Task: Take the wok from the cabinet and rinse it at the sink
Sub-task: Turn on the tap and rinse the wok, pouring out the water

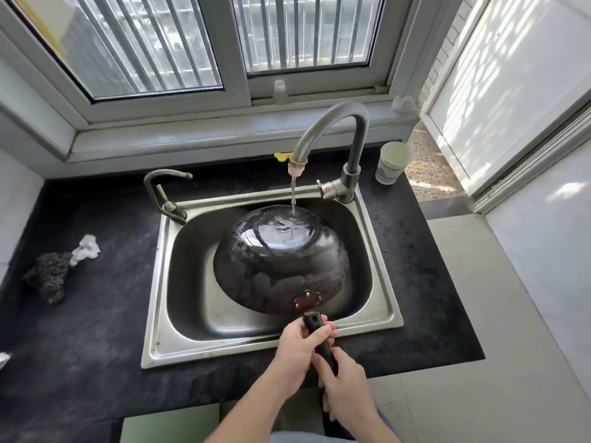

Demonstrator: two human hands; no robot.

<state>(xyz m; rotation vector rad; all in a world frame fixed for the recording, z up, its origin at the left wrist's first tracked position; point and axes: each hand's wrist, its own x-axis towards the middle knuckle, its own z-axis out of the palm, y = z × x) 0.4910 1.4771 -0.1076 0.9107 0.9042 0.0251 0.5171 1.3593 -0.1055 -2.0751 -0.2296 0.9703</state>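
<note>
The black wok [281, 260] is turned bottom-up over the steel sink [160, 282], its wet underside facing me. A thin stream of water falls from the tall curved faucet [332, 129] onto the wok's far side. The wok's dark handle [315, 322] points toward me across the sink's front rim. My left hand [299, 350] is wrapped around the handle close to the wok. My right hand [347, 385] grips the handle's near end just behind it.
A small second tap [160, 193] stands at the sink's back left corner. A paper cup [393, 161] sits on the dark counter at back right. A dark scrubber [51, 276] and white wad [86, 249] lie left of the sink. A window sill runs behind.
</note>
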